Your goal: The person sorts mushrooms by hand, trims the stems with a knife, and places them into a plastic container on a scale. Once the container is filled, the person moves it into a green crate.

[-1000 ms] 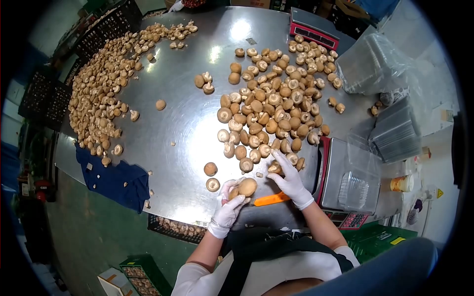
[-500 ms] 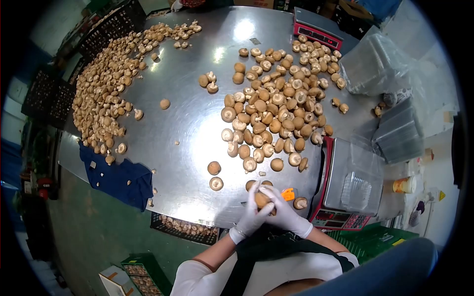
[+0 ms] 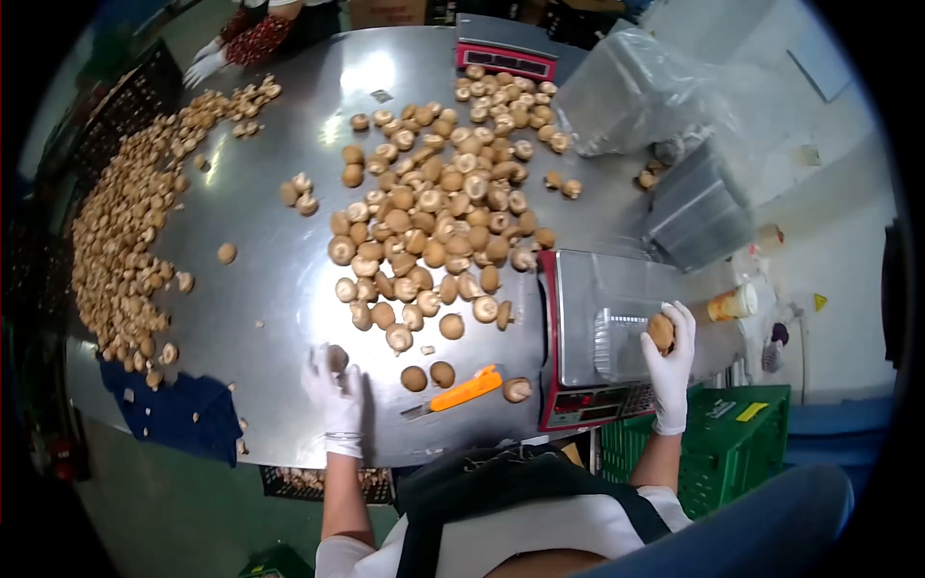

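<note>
My right hand (image 3: 672,361), in a white glove, holds a brown mushroom (image 3: 661,332) at the right edge of a clear plastic tray (image 3: 620,345), which lies on the scale (image 3: 575,279). On the left, my gloved left hand (image 3: 333,393) is at a mushroom (image 3: 337,358) on the metal table; the hand is a little blurred, with its fingers around the mushroom. Between my hands lie an orange knife (image 3: 466,390), two brown mushrooms (image 3: 427,377) and one mushroom (image 3: 517,389) near the scale.
A large mushroom pile (image 3: 424,212) covers mid-table, another (image 3: 120,250) the left side. A blue cloth (image 3: 183,414) lies at the front left. Stacked clear trays (image 3: 701,207) and a second scale (image 3: 506,58) stand beyond. A co-worker's gloved hand (image 3: 204,65) is at the far left.
My hands have parted from around a mushroom: the right moved to the tray with a mushroom, the left moved left. The knife now lies in full view. The camera view has shifted right.
</note>
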The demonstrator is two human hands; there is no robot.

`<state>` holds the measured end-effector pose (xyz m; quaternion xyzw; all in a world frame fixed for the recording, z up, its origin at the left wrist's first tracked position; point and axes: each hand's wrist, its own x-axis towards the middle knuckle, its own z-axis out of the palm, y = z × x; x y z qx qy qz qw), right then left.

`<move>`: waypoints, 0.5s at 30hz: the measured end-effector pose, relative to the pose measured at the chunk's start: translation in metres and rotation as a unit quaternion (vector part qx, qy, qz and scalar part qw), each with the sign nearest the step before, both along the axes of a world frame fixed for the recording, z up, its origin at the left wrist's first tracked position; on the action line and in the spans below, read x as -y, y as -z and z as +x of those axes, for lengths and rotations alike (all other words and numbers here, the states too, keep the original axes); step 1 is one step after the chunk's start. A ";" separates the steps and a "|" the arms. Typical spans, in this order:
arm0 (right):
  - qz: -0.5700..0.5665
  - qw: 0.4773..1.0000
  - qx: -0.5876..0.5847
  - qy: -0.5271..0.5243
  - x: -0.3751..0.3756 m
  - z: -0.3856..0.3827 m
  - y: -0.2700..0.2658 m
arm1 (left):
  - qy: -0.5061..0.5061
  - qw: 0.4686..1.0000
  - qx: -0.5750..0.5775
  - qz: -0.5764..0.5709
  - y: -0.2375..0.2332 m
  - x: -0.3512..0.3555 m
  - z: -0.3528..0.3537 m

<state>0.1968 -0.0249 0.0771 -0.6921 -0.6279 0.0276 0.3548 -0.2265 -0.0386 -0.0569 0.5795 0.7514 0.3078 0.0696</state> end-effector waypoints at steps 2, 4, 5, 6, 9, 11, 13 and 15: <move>-0.042 0.999 0.008 0.031 0.002 0.017 0.012 | -0.003 1.000 -0.018 0.018 0.017 -0.001 -0.003; -0.074 0.997 0.010 0.023 0.006 0.027 0.022 | -0.019 0.998 -0.047 0.031 0.024 -0.002 -0.003; -0.103 0.994 0.015 0.013 0.008 0.029 0.028 | -0.009 0.999 -0.050 -0.010 0.027 0.000 0.001; -0.134 0.991 0.020 0.000 0.009 0.028 0.033 | -0.002 0.997 -0.053 -0.053 0.029 0.001 0.003; -0.105 0.992 0.069 0.015 0.009 0.013 0.024 | -0.003 0.999 -0.037 0.004 0.037 -0.001 0.002; -0.048 0.996 0.077 0.017 0.006 -0.007 0.015 | -0.005 1.000 0.000 0.029 0.038 -0.001 -0.001; -0.040 0.998 0.044 -0.034 0.002 -0.037 0.007 | 0.003 0.987 0.138 0.084 0.045 -0.001 -0.002; -0.044 0.992 0.014 -0.119 -0.002 -0.075 0.006 | -0.034 0.894 0.443 0.055 0.038 0.004 0.000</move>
